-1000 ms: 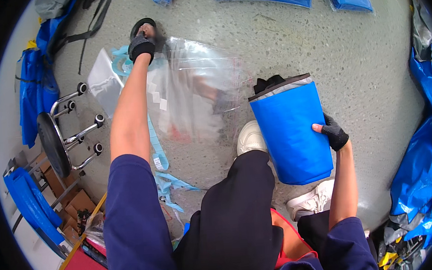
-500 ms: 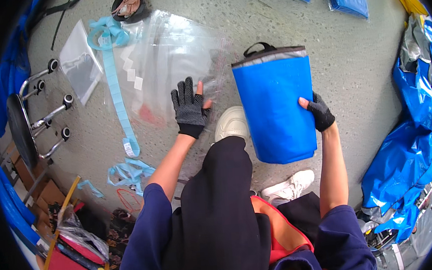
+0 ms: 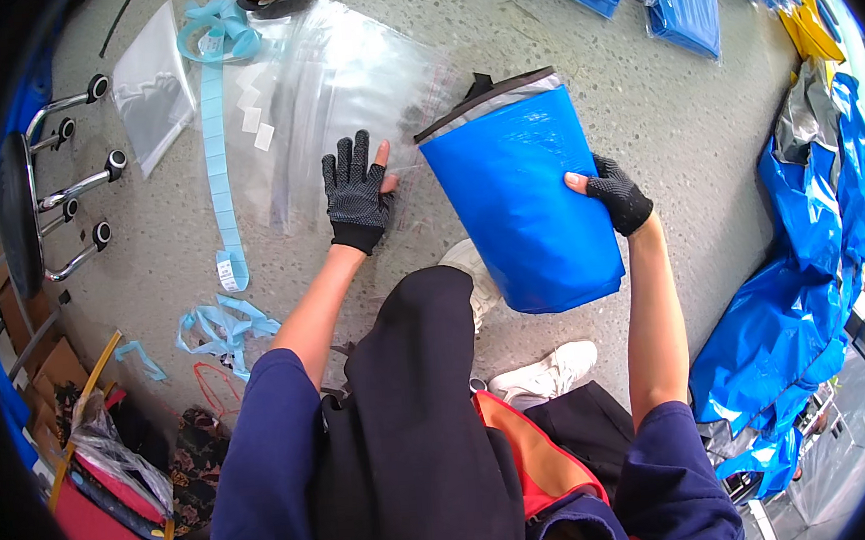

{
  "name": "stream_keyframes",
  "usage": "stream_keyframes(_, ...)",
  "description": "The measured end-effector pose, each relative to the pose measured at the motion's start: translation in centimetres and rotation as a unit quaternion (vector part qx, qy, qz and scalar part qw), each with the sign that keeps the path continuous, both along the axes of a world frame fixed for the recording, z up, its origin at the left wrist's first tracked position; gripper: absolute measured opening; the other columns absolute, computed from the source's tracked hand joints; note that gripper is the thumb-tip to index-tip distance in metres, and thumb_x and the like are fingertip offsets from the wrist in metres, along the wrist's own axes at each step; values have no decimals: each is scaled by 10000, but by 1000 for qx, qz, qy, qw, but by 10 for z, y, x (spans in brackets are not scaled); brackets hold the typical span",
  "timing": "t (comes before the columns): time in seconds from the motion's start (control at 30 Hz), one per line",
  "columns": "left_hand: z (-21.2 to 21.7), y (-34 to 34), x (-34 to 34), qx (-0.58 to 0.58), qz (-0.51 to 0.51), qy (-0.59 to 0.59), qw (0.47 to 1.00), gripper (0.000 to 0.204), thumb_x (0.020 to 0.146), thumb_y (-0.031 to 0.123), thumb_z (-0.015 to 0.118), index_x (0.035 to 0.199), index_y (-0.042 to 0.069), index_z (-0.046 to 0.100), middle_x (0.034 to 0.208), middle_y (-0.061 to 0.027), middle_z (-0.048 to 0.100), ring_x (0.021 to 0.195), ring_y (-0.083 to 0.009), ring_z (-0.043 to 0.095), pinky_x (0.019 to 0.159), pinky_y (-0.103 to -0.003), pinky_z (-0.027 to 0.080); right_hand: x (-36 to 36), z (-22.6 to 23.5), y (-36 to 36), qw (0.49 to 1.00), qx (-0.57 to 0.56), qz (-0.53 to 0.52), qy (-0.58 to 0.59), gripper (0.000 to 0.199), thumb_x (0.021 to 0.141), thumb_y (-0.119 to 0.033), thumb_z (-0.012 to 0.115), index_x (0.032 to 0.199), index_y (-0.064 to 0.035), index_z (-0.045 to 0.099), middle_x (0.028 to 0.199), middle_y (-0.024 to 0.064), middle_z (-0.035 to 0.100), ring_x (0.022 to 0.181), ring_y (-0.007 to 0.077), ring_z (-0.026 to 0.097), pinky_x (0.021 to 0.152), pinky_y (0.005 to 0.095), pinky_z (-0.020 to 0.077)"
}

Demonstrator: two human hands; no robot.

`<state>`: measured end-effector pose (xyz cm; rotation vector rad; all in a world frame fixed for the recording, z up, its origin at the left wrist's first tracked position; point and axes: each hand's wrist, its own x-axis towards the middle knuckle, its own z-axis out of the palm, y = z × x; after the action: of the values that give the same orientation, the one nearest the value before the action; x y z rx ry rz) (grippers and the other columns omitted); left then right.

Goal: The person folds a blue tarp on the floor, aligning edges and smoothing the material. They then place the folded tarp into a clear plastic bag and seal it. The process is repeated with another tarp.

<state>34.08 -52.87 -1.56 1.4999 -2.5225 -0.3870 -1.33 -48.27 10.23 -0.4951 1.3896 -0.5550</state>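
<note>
My right hand (image 3: 616,193), in a dark grey fingertip-less glove, grips the right side of a blue roll-top bag (image 3: 533,198), thumb on its front face. The bag leans with its grey-trimmed top toward the left; a black strap (image 3: 481,84) sticks out behind that edge. Its far side and my other right fingers are hidden. My left hand (image 3: 356,190), in a matching glove with bare thumb and fingertip showing, lies palm down with fingers stretched over the lower right part of clear plastic bags (image 3: 316,108) on the floor. Nothing shows in it.
A pale blue label strip (image 3: 219,175) runs beside the clear bags, with loose blue strips (image 3: 221,327) below. At left are a plastic sheet pack (image 3: 151,94) and an overturned wheeled stool (image 3: 19,209). Shiny blue bags (image 3: 755,298) pile at right; folded blue ones (image 3: 683,7) lie far right.
The blue bag has tilted, its top swinging left toward the clear bags, with my right hand still gripping it. My left hand remains spread over the clear bags. The whole view has shifted slightly.
</note>
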Motion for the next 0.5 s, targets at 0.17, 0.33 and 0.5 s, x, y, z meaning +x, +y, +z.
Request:
stream_keyframes(0.17,0,2,-4,-24,-5,-27,999,550,860,307,583,1378,201,431,1447,-139,355,1323,-423,298,1055,-613,173,-2,-7,1,999,27,17,7,753,706,-347,768,1268,62,478,1153,216,596,998,300,612,900,404,487)
stream_keyframes(0.33,0,-3,3,-10,-3,-26,1000,432,937,300,428,1358,213,468,1446,-140,358,1328,-411,299,1070,-592,160,-1,0,2,999,24,9,23,755,696,-356,776,1247,77,497,1109,220,616,958,298,629,878,398,500)
stream_keyframes(0.5,-1,-3,5,-1,-2,1,1000,416,959,263,378,1360,202,468,1458,-134,344,1350,-381,276,1087,-570,136,-2,2,3,1000,6,-9,17,741,699,-337,770,1257,67,497,1118,216,614,957,285,630,877,389,500)
